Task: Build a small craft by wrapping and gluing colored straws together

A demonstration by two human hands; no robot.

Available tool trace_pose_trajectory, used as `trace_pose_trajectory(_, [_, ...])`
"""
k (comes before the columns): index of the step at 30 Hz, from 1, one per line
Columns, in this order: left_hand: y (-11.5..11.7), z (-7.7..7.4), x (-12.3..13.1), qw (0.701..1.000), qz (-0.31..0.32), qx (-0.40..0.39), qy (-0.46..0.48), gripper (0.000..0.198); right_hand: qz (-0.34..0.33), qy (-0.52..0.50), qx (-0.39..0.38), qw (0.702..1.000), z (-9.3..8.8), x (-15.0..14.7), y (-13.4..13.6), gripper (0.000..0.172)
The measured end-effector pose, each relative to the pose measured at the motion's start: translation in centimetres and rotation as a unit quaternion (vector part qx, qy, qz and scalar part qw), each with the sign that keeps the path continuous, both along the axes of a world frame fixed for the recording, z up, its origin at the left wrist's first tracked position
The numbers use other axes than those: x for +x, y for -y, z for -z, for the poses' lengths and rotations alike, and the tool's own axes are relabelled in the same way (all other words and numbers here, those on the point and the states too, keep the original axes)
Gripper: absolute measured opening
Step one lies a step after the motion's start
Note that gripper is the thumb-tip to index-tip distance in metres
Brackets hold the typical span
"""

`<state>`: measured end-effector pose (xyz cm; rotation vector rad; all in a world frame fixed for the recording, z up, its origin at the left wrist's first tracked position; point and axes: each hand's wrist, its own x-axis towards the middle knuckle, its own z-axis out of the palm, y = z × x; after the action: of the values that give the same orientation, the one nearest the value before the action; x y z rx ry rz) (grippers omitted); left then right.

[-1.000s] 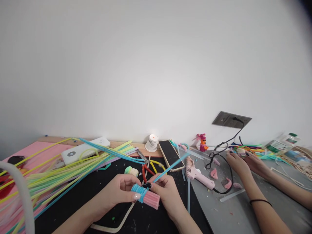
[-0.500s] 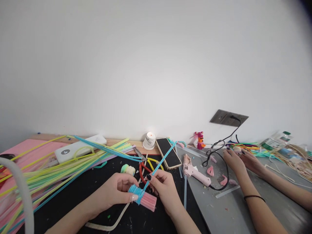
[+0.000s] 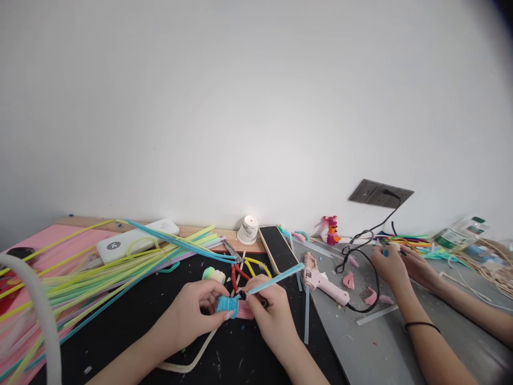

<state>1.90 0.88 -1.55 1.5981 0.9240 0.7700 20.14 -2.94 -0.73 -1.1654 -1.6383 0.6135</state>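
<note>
My left hand (image 3: 200,307) pinches a bundle of pink pipe cleaners (image 3: 245,310) around the part wrapped in a blue pipe cleaner (image 3: 226,306). Thumb and fingers of my right hand (image 3: 270,310) grip the blue strand close to the wrap. Its free end (image 3: 282,277) sticks out up and to the right past my knuckles. The pink end of the bundle is partly hidden behind my right fingers. Just beyond my left hand lies a small roll of green and cream pipe cleaners (image 3: 213,274). Pliers with red and yellow handles (image 3: 251,267) rest behind both hands.
Many loose pastel pipe cleaners (image 3: 120,272) spread over the left side. A phone (image 3: 276,248), paper cup (image 3: 248,231) and white power bank (image 3: 136,240) stand near the wall. A pink glue gun (image 3: 326,286) with its cord lies right, beside another person's hands (image 3: 390,264).
The blue strand has swung down from steep to nearly level, pointing right. My right hand has turned with it, and the pink bundle now sits slightly higher, more covered by my fingers.
</note>
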Motion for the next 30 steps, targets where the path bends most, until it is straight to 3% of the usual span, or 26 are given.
trace_pose_trajectory(7, [0.0, 0.4, -0.1, 0.996, -0.046, 0.07, -0.032, 0.016, -0.01, 0.023, 0.016, 1.0, -0.1, -0.3, 0.4, 0.019])
trace_pose_trajectory(14, [0.2, 0.6, -0.2, 0.992, -0.075, 0.1, -0.031, 0.01, -0.015, 0.017, 0.103, 0.994, 0.1, -0.5, 0.2, 0.013])
trace_pose_trajectory(24, [0.0, 0.8, 0.4, 0.989, -0.133, -0.011, 0.065, 0.015, -0.024, 0.069, 0.157, 0.985, -0.6, -0.8, 0.3, 0.012])
trace_pose_trajectory(30, [-0.1, 1.3, 0.4, 0.98, -0.136, -0.063, 0.128, 0.017, 0.008, 0.082, 0.149, 0.985, 0.3, -1.0, 0.4, 0.012])
